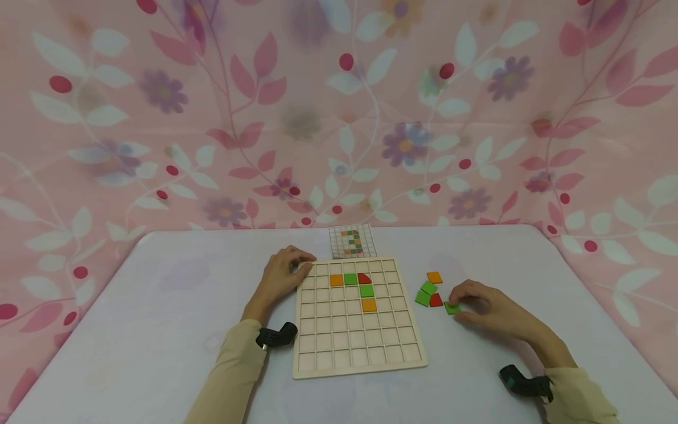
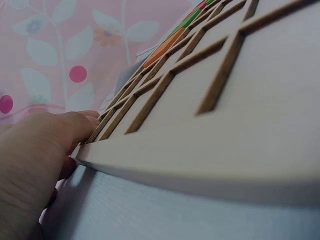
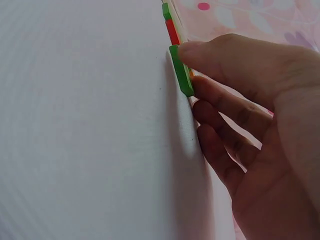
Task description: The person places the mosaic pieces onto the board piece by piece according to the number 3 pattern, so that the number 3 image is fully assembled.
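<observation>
A pale wooden grid board (image 1: 339, 341) lies on the table. My left hand (image 1: 281, 274) holds its far left corner, thumb and fingers around the edge, as the left wrist view also shows. In the grid are an orange square tile (image 1: 336, 280), a green one (image 1: 351, 279) and a red tile with a rounded corner (image 1: 364, 278) in one row. Below the red come another green tile (image 1: 366, 291) and an orange one (image 1: 369, 305). Right of the board, my right hand (image 1: 489, 306) pinches a green tile (image 3: 181, 70) between thumb and fingertips, low over the tabletop.
Between board and right hand lie loose tiles: an orange square (image 1: 434, 277), two green squares (image 1: 422, 298) and a red rounded one (image 1: 436, 300). Behind the board is a pattern card (image 1: 335, 242) with a printed grid of coloured cells. A flowered cloth (image 1: 339, 118) hangs behind the table.
</observation>
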A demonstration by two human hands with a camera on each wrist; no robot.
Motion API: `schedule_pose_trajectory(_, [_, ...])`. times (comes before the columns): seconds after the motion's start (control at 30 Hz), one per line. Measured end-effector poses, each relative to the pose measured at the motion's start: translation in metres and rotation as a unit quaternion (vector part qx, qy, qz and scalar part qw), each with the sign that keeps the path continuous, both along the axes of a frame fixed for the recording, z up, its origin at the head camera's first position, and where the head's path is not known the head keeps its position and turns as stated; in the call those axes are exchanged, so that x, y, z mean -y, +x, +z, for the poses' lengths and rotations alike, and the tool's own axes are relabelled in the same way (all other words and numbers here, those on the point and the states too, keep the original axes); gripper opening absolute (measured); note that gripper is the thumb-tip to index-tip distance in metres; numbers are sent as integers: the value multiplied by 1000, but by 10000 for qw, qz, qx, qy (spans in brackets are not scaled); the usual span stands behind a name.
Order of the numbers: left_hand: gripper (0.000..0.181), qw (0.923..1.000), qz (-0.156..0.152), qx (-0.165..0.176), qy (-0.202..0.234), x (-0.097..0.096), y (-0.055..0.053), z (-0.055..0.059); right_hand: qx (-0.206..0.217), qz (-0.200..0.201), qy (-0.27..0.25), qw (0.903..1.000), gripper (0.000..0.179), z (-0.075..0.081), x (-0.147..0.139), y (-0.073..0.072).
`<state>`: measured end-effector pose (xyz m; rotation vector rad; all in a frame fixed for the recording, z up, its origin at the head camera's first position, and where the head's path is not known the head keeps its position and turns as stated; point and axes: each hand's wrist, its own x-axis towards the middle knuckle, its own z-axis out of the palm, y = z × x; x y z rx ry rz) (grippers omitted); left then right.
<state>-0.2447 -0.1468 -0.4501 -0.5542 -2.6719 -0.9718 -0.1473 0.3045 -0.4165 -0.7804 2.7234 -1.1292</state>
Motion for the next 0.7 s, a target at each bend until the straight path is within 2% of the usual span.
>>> schedule_pose_trajectory(0.3, [13, 10000, -2, 5, -11, 0, 0, 0, -622, 431, -265, 9968, 23, -9, -1, -4])
schedule_pose_trajectory(0.53, [14, 9999, -33, -101, 22, -1, 1, 1, -596, 198, -78, 9980, 23, -11, 1, -3])
schedule_pose_trajectory(0.7, [14, 10000, -13, -13, -4, 0, 1, 1, -710, 38, 58, 9974, 24, -12, 2, -3])
